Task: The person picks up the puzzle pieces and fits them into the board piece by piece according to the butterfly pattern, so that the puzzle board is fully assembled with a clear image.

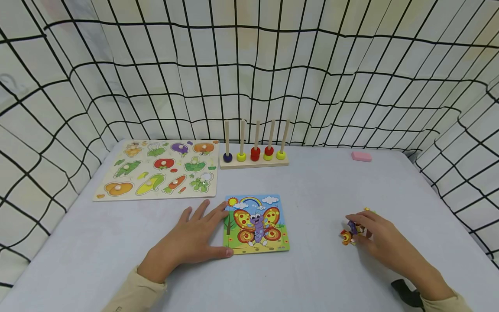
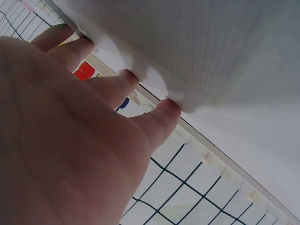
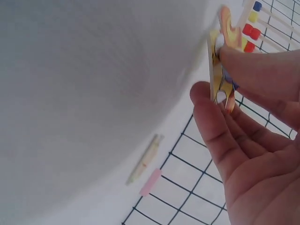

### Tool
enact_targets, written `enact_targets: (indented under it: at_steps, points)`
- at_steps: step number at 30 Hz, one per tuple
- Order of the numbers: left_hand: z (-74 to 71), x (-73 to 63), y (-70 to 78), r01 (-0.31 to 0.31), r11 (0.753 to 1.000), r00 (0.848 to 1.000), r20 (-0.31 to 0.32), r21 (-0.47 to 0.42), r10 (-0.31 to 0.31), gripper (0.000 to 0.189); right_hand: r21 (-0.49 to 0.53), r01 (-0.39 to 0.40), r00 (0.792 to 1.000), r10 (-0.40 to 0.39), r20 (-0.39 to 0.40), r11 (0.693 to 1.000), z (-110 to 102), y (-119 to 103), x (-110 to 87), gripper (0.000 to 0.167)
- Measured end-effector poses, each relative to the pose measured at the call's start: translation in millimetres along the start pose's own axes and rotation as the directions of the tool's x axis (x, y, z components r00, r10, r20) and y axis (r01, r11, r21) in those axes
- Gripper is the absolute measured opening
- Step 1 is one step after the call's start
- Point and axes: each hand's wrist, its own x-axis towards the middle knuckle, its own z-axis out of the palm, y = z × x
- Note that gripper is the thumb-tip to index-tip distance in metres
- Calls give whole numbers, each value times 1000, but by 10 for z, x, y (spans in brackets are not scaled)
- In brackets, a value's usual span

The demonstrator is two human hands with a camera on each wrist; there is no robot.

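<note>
A square butterfly picture puzzle [image 1: 257, 225] lies on the table in front of me. My left hand [image 1: 191, 236] rests spread at its left side, with the thumb and a fingertip touching that edge. In the left wrist view the fingers [image 2: 159, 122] reach out straight to the table. Off to the right, my right hand [image 1: 383, 242] pinches small colourful puzzle pieces [image 1: 352, 229] between thumb and fingers. The right wrist view shows these thin pieces [image 3: 219, 70] in yellow, orange and purple, partly covered by the thumb; their exact number is hidden.
Behind the left hand lies a vegetable peg puzzle board [image 1: 156, 169]. Beside it stands a wooden bead stacker [image 1: 255, 164] with upright pegs. A pink block [image 1: 361, 156] sits at the back right. Black netting [image 1: 253, 65] surrounds the table, and a black strap [image 1: 407, 294] shows near my right wrist.
</note>
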Motion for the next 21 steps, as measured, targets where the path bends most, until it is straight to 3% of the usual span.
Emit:
enact_targets:
  at_steps: [6, 11, 17, 21]
  points:
    - [1, -2, 3, -6, 1000, 1000, 0, 1, 6, 101, 65, -41, 999, 39, 35, 997, -128, 26, 34, 35]
    - [7, -3, -3, 0, 1000, 1000, 0, 2, 0, 102, 107, -32, 999, 30, 23, 994, -201, 23, 59, 34]
    - [11, -1, -14, 1, 1000, 1000, 2, 1, -1, 102, 278, -56, 998, 46, 40, 959, -147, -23, 101, 28]
    - [5, 1, -14, -6, 1000, 1000, 0, -1, 6, 101, 306, -58, 997, 42, 58, 950, -88, -96, 161, 23]
